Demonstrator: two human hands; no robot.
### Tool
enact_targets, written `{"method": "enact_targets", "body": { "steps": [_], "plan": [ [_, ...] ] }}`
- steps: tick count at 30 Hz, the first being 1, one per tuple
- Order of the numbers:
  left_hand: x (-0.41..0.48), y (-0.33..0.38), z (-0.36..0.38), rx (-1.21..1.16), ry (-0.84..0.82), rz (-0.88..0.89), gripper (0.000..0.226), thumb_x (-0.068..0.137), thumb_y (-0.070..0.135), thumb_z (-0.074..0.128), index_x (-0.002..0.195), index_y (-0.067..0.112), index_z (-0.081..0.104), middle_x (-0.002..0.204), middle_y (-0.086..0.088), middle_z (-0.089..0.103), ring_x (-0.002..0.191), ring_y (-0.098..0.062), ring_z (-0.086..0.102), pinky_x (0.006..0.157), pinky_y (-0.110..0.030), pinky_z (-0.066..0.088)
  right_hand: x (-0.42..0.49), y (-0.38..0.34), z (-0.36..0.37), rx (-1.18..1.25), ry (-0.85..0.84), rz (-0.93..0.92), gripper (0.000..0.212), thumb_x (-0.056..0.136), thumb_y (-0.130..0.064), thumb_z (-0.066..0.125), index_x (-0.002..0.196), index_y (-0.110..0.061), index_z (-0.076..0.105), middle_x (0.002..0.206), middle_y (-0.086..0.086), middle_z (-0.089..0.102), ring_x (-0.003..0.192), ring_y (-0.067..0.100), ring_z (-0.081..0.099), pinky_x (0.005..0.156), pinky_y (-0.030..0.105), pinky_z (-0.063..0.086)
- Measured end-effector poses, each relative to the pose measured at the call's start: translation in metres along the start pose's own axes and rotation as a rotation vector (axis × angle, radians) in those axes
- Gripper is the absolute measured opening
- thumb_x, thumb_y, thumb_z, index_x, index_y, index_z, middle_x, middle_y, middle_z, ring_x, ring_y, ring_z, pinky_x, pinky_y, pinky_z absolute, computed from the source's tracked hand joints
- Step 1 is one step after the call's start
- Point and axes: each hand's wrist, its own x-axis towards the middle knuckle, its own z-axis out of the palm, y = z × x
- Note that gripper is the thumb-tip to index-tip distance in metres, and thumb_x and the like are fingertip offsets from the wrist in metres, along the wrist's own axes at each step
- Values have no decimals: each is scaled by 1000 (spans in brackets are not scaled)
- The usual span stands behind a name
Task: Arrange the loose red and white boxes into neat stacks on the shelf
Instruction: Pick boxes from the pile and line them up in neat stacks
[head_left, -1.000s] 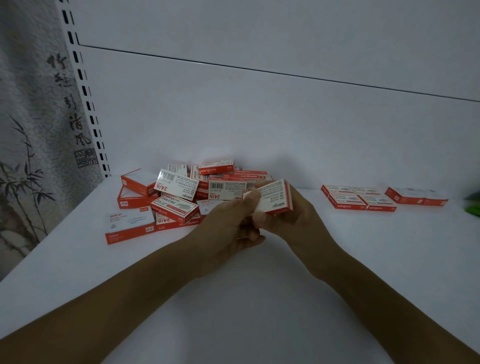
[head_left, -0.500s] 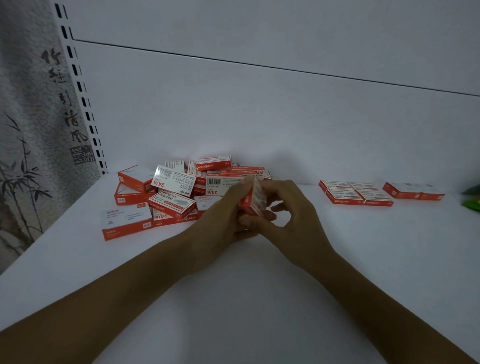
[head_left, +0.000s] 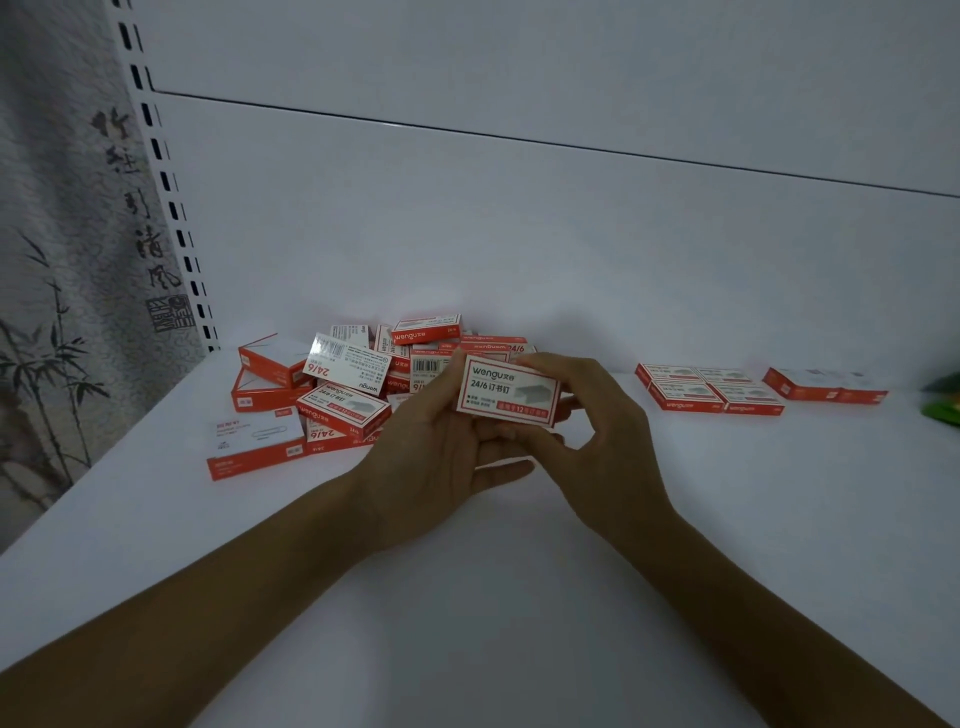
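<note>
Both hands hold one red and white staple box above the white shelf, its printed face turned toward me. My left hand supports it from the left and below, thumb at its left edge. My right hand grips its right end with curled fingers. Behind the hands lies a loose pile of red and white boxes. Several boxes lie flat in a neat block at the right, with one flat row beyond it.
A larger red and white box lies at the pile's front left. The shelf's white back panel rises behind, with a slotted upright at the left. A green object shows at the right edge.
The box has been turned in my hands: a second ago its barcode side showed, then it stood edge-on, and now its front label faces me.
</note>
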Motion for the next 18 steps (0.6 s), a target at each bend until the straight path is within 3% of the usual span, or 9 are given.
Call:
{"method": "enact_targets", "body": {
  "steps": [7,13,18],
  "plan": [
    [0,4,3,0,23,6,69,81,63,24,128,21,51,122,-10,63,113,-24,60,97,-43,44,3,-5,2,57,-45,11,43,76,-31,68,115,-26,51,111,-10,57,103,0,53,79,4,44],
    [4,15,12,17,38,4,67,88,64,17,126,22,53,125,-7,61,119,-22,55,103,-45,37,24,-16,-30,61,-265,70,46,75,-41,71,116,-29,54,105,-17,63,90,-2,60,75,12,50],
    [19,10,39,13,3,42,59,87,63,22,135,37,43,131,-3,57,121,-23,54,104,-47,36,18,-9,-55,77,-214,116,42,75,-44,66,114,-37,52,99,-30,58,88,-5,59,74,12,50]
  ]
}}
